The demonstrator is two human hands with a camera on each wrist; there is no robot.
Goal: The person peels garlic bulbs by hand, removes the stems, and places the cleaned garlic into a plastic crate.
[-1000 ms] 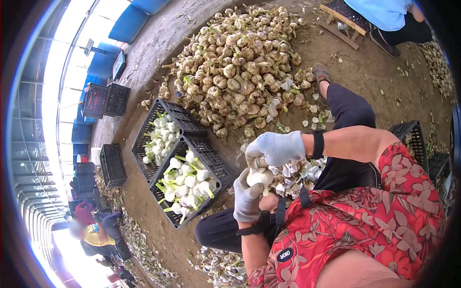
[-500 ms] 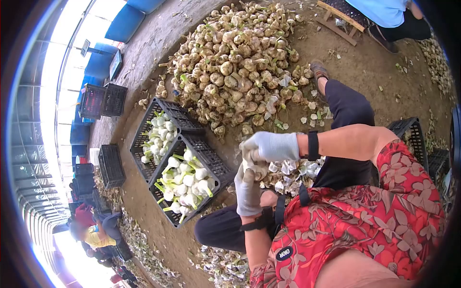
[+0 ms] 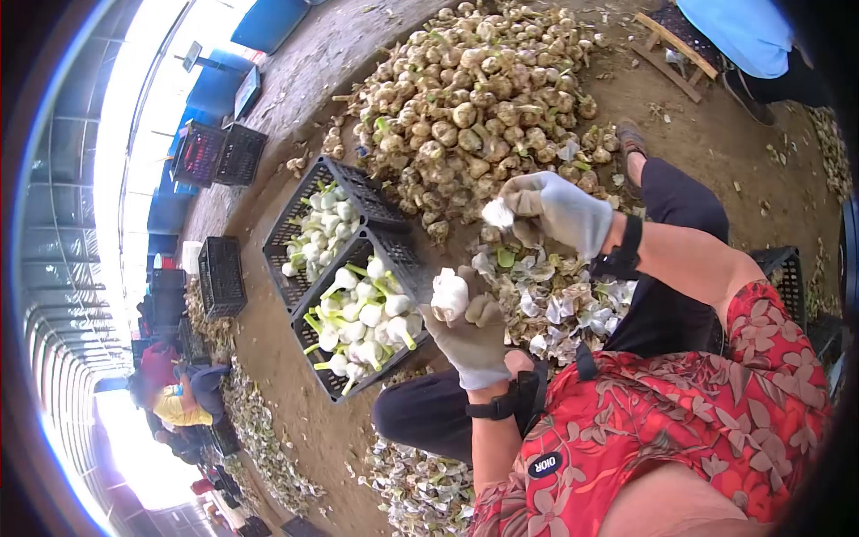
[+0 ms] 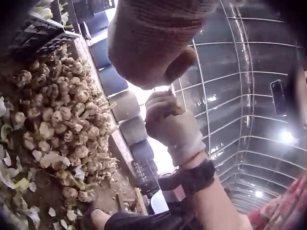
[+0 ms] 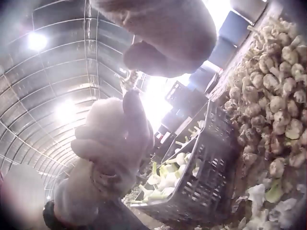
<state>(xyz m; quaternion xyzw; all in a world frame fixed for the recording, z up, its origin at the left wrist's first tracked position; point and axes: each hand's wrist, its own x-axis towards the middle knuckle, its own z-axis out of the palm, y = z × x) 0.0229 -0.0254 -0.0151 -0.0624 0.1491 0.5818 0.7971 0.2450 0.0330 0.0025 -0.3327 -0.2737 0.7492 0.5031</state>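
In the head view my gloved left hand (image 3: 472, 342) holds a clean white garlic bulb (image 3: 449, 295) at its fingertips. Up and to the right, apart from the bulb, my gloved right hand (image 3: 565, 213) pinches a crumpled white piece of garlic skin (image 3: 497, 213). Beside the left hand stands a black crate (image 3: 304, 345) filled with trimmed white garlic bulbs (image 3: 353, 331) with green stems. Under the hands lies a heap of loose garlic skins (image 3: 555, 300). Each wrist camera shows its own glove close up, with the other hand beyond.
A large pile of brown, unpeeled garlic (image 3: 474, 116) lies ahead. Another crate (image 3: 286, 228) with white bulbs adjoins the first. An overturned wooden stool (image 3: 671, 54) and a person in light blue (image 3: 738, 36) are at the upper right. More skins (image 3: 429, 488) litter the ground.
My hands were together around the garlic bulb; now they are apart. The right hand has moved up and away with garlic skin, and the bulb in the left hand shows cleaner white.
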